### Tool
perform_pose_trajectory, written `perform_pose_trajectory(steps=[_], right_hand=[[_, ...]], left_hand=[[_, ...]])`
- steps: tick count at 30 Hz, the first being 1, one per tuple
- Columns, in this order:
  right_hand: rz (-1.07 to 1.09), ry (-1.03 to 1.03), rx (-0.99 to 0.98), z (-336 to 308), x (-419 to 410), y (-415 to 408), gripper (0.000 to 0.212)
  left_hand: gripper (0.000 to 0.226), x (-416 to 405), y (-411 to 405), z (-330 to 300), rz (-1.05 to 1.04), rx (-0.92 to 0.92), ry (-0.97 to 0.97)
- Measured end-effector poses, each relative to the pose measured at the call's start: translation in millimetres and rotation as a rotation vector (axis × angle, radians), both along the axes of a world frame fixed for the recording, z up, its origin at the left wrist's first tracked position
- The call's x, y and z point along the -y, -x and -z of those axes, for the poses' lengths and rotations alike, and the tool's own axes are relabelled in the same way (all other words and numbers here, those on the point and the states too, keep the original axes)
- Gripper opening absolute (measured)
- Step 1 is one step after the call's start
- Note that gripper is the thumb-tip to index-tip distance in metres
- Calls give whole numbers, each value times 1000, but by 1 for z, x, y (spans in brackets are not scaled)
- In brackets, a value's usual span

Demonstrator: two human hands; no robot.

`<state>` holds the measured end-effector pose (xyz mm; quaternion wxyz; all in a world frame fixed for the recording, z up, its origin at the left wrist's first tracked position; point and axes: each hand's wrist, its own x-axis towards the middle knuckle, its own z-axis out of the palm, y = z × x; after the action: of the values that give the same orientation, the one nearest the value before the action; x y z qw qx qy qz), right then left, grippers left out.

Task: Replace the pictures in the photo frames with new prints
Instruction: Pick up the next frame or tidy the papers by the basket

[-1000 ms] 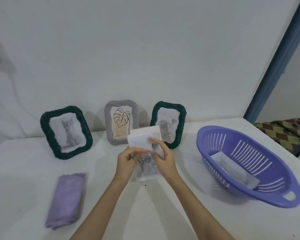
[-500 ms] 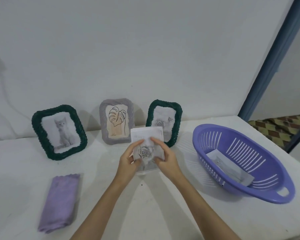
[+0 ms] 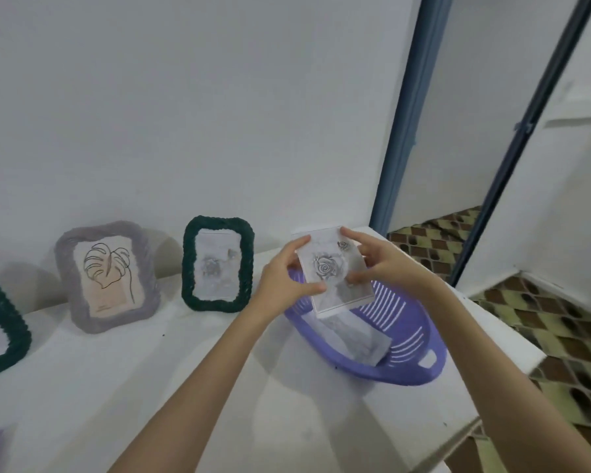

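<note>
Nearest the camera, both forearms are reaching out over the white table (image 3: 82,387). The left hand (image 3: 280,285) is pinching the left edge of the rose print (image 3: 331,271), thumb low and fingers at the top corner. The right hand (image 3: 382,261) is pinching its right edge. The print is being held upright in the air, above the near rim of the purple basket (image 3: 406,339). It appears to be a small stack rather than one sheet, though this cannot be confirmed. Another print (image 3: 359,339) is lying flat inside the basket.

Further back, three frames are standing against the wall: a green frame (image 3: 218,264) showing a faint grey picture, a grey frame (image 3: 107,276) showing a leaf drawing, and a second green frame (image 3: 4,322), cut off at the left edge.

Risk, as judged: the light edge pinch could be letting a sheet slip into the basket and mixing with the print there; tight fingers could be creasing the paper.

Small lettering sits under the leaf drawing; it is illegible. No brands are visible.
</note>
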<state>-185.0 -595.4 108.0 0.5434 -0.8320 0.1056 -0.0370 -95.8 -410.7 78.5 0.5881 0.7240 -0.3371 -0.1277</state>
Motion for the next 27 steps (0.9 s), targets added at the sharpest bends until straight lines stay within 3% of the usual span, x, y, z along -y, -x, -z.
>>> perform_pose_trajectory(steps=[11,18,21,23,27], right_hand=[[-231,243,-402,58,55,-16,86],[-357,491,-495,71,51,-28,91],[-359,594,-498,72,44,-30,94],[-322,661,-476,69,40,-29,93],[-83,743,-160,51,38,-18,78]], left_hand=[[103,46,9,43,-133,436,-857],[84,46,9,43,-44,573,-1139],[80,46,10,40,-19,568,-1159],[77,45,10,39,-36,503,-1046],[74,34,13,40,-248,439,-780]])
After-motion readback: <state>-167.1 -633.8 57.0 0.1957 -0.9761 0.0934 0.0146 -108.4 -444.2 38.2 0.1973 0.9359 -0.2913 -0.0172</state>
